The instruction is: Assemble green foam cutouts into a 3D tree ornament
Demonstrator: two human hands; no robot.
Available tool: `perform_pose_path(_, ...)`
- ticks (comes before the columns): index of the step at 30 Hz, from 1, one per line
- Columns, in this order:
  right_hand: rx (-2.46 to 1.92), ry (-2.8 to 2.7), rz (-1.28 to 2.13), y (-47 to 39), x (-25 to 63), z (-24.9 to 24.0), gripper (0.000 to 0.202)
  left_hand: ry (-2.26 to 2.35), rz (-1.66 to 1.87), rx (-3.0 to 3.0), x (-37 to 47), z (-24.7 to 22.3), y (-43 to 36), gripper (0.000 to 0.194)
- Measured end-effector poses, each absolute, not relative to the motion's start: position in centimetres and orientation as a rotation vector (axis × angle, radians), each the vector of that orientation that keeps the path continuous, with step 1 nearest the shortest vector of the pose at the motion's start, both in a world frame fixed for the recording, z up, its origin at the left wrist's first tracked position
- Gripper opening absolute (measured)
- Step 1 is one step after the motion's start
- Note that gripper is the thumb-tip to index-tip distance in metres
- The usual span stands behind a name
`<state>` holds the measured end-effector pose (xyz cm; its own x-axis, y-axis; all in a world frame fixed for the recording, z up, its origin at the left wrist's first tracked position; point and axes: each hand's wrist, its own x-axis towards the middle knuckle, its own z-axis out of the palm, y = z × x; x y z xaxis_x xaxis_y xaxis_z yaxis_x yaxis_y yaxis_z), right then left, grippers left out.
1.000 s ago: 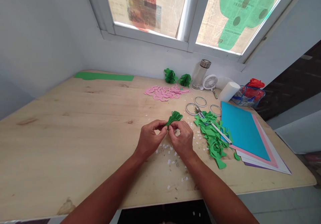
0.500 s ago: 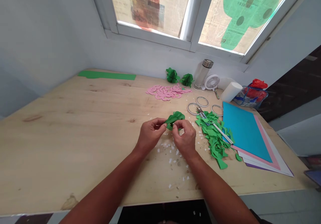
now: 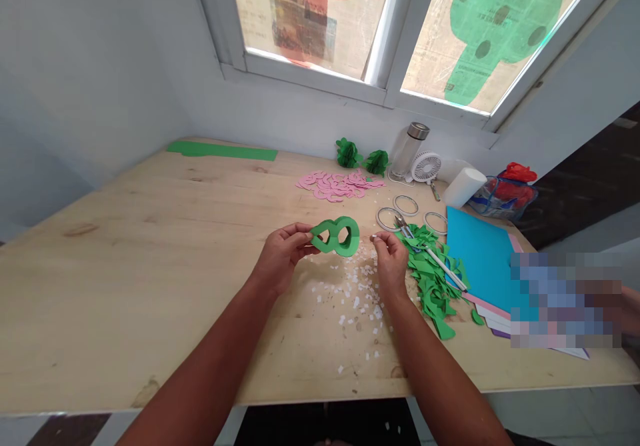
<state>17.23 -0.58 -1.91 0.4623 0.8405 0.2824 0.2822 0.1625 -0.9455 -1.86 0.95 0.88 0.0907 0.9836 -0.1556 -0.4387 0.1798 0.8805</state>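
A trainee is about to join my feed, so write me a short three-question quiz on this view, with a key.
1. Multiple choice: what colour is the top sheet of the paper stack?
A) Pink
B) Blue
C) Purple

2. True or false: the left hand holds the green paper cutout, which has two openings, above the table.

3. Count: how many thin pale rings lie on the table near the green scraps?

Key: 1) B. 2) True. 3) Three.
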Motion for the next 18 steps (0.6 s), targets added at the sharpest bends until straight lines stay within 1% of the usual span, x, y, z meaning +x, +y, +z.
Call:
perform_pose_path(2, -1.405, -1.080, 0.562, -0.59, 17.11, -2.04, 0.020, 0.884, 1.221, 0.749, -2.02, 0.93, 0.94, 0.013)
perform_pose_path(5, -1.401, -1.055, 0.586, -0.70, 16.98, -2.10, 0.012, 0.857, 1.202, 0.731, -2.19, 0.88, 0.97, 0.015)
perform_pose_path(7, -1.375, -1.053, 0.626, -0.81, 16.93, -2.01, 0.010, 0.842, 1.193, 0.721, -2.28, 0.81, 1.02, 0.015)
perform_pose_path(13, -1.345, -1.048, 0.718, -0.88, 16.82, -1.77, 0.018, 0.801, 1.191, 0.677, -2.45, 0.65, 1.23, 0.016)
perform_pose_path(18, -1.323, -1.074, 0.759, -0.77, 16.70, -2.01, 0.014, 0.783, 1.172, 0.655, -2.56, 0.44, 1.38, 0.013)
